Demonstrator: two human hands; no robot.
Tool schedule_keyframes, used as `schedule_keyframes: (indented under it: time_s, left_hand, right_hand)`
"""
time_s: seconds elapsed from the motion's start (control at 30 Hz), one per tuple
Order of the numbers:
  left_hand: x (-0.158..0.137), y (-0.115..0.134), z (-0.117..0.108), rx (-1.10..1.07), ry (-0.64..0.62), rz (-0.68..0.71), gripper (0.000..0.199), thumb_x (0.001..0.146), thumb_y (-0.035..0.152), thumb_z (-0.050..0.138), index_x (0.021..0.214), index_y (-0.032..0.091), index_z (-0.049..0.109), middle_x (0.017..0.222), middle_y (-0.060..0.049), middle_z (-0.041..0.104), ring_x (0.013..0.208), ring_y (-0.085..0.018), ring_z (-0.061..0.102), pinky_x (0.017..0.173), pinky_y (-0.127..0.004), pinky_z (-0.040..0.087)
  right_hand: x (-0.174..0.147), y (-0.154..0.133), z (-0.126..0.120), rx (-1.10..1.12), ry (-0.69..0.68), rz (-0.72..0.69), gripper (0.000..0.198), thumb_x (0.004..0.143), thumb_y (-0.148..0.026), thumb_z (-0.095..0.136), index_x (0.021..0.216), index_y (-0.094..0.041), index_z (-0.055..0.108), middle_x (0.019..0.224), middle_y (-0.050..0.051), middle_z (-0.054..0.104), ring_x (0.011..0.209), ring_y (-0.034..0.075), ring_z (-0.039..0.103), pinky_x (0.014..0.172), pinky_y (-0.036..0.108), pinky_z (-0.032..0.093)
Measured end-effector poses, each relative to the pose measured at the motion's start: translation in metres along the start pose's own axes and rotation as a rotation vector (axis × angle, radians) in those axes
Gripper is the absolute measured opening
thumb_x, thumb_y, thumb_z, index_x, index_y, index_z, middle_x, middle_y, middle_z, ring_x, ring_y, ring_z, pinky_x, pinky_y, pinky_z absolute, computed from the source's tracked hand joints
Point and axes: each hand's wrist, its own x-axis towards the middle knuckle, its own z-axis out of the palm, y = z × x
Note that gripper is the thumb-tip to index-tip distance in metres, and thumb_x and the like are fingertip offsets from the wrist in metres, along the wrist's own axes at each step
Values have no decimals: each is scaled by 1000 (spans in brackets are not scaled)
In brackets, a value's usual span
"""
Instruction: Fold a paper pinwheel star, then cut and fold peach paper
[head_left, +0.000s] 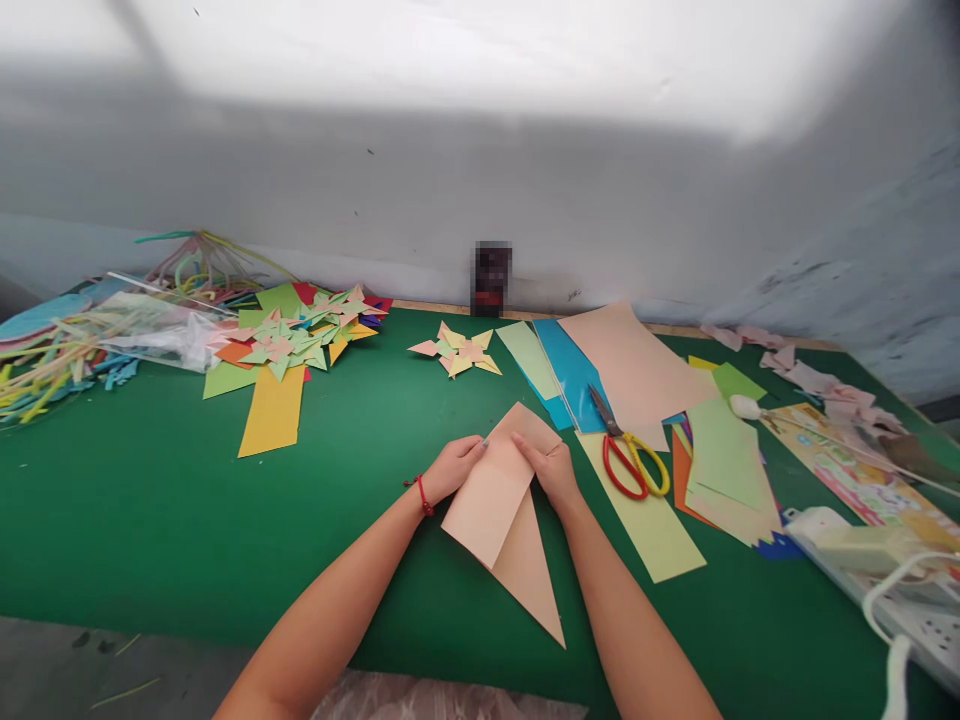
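Between my two hands is a sheet of pale peach paper (491, 490), partly folded over, with a pointed flap sticking out toward the table's front edge. My left hand (459, 465) grips its left edge, thumb on top and the other fingers largely hidden. On the upper right side, my right hand (549, 468) pinches the paper with the thumb lying on its face. Right of that hand, scissors (630, 462) with one red and one yellow handle rest across a pale yellow-green strip (645, 530). A folded paper star (459, 350) lies beyond my hands.
Several paper stars (300, 335) are heaped at the back left beside a yellow strip (271, 410) and bundled thin strips (45, 370). Coloured sheets (630, 360) lie at the back right. A power strip (885, 580) with white cables occupies the right edge. A wall stands behind.
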Motion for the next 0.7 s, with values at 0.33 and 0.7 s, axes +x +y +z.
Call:
schedule_keyframes:
  time_s: [0.33, 0.7]
  left_hand:
    - [-1, 3, -3, 75, -29, -5, 42, 81, 54, 41, 63, 16, 42, 63, 3, 36, 58, -10, 33, 53, -23, 27]
    - [-1, 4, -3, 53, -27, -23, 41, 82, 53, 40, 66, 16, 44, 63, 3, 37, 58, -10, 33, 53, -23, 29]
  right_hand:
    - [-1, -9, -2, -25, 48, 45, 40, 61, -44, 73, 86, -14, 70, 96, 12, 70, 93, 30, 65, 77, 39, 54]
    - [0, -2, -1, -12, 99, 23, 41, 60, -45, 73, 85, -13, 70, 94, 11, 71, 89, 29, 66, 74, 37, 54]
